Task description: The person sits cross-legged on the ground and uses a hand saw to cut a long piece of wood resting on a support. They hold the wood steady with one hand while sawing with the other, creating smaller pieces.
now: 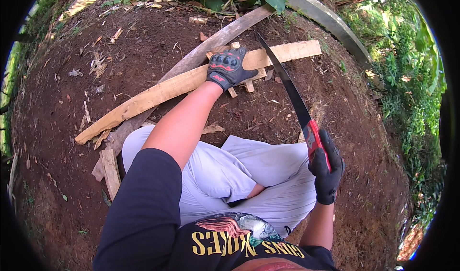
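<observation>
Head view: beneath the gloved left hand (227,68), whose finger closure cannot be told, the wooden plank (158,94) is slanted lengthwise near-left to far-right and is overlapped, right of those fingers, by the handsaw (297,98) clasped in the right hand (328,169).

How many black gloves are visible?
2: one on the left hand, atop the long pale wooden plank; one on the right hand, holding the red-handled black saw.
</observation>
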`<act>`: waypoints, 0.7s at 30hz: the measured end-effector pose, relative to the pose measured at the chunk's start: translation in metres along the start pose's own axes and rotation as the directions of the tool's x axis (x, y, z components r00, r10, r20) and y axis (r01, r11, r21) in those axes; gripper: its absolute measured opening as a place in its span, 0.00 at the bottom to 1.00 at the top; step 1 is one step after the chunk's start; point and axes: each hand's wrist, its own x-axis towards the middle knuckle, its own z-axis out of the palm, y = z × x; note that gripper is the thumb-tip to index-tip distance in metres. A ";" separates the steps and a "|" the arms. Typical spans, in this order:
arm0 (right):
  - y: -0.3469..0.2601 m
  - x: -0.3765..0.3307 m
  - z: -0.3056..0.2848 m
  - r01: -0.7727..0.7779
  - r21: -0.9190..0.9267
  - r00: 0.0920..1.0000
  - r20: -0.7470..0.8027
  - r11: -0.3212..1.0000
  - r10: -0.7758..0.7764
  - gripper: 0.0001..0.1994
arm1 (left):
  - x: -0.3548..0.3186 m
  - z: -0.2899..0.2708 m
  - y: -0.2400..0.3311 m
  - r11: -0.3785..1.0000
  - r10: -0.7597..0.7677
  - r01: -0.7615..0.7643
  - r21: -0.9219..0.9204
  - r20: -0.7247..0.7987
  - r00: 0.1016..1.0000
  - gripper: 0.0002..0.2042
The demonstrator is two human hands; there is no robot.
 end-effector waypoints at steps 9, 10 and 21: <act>0.026 0.109 0.104 0.248 -0.017 0.965 -0.086 0.969 -0.248 0.22 | -0.005 -0.007 0.002 1.000 0.008 -0.008 -0.029 0.017 1.000 0.36; 0.023 0.133 0.121 0.251 0.057 0.963 -0.120 0.966 -0.243 0.22 | -0.003 -0.003 0.000 0.999 0.021 -0.021 -0.042 0.001 1.000 0.35; 0.023 0.129 0.106 0.139 0.119 0.990 -0.054 0.983 -0.133 0.22 | -0.001 -0.009 0.006 0.999 0.014 -0.013 -0.043 0.029 0.999 0.35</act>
